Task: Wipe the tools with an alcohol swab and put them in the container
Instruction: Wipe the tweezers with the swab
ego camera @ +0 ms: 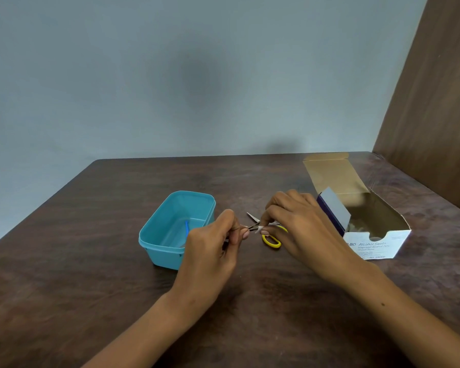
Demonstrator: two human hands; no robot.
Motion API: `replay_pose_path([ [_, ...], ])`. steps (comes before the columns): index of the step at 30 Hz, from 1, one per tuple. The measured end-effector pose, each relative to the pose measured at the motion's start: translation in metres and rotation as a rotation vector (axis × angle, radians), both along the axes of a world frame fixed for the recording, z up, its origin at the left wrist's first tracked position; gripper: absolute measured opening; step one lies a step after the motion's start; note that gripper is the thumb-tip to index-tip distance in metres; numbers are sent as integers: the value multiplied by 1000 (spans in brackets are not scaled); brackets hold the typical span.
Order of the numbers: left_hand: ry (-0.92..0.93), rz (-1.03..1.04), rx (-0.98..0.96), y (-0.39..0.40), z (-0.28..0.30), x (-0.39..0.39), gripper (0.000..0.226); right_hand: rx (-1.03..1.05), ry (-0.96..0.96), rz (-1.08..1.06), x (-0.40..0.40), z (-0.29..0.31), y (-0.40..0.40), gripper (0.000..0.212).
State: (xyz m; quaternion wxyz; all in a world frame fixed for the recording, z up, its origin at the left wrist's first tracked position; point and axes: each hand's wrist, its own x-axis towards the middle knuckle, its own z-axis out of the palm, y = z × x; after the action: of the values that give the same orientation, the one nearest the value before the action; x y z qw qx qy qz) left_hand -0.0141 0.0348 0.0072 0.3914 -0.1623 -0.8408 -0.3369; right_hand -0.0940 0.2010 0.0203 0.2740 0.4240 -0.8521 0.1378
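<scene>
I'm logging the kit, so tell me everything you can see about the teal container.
The teal container is an open, lidless rectangular tub with rounded corners, seemingly plastic, with a stepped rim. It stands upright on the brown table, left of the scissors. A thin blue tool lies inside. The left hand hides its near right corner; contact cannot be told.

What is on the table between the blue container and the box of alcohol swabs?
In the head view, yellow-handled scissors lie between container and box, under both hands.

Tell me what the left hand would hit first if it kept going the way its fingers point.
Most likely the right hand: the left hand pinches a small metal tool aimed rightward at the white swab held there.
</scene>
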Motion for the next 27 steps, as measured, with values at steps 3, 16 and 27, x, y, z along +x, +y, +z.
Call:
replay_pose_path([
  [3,3,-7,-12,-1,1,0,28,-5,10,-6,0,0,0,11],
  [16,20,-3,-2,-2,2,-1,27,-39,40,12,8,6,-3,27],
  [27,34,16,29,-5,5,-1,31,-7,-4,-60,-7,6,9,22],
])
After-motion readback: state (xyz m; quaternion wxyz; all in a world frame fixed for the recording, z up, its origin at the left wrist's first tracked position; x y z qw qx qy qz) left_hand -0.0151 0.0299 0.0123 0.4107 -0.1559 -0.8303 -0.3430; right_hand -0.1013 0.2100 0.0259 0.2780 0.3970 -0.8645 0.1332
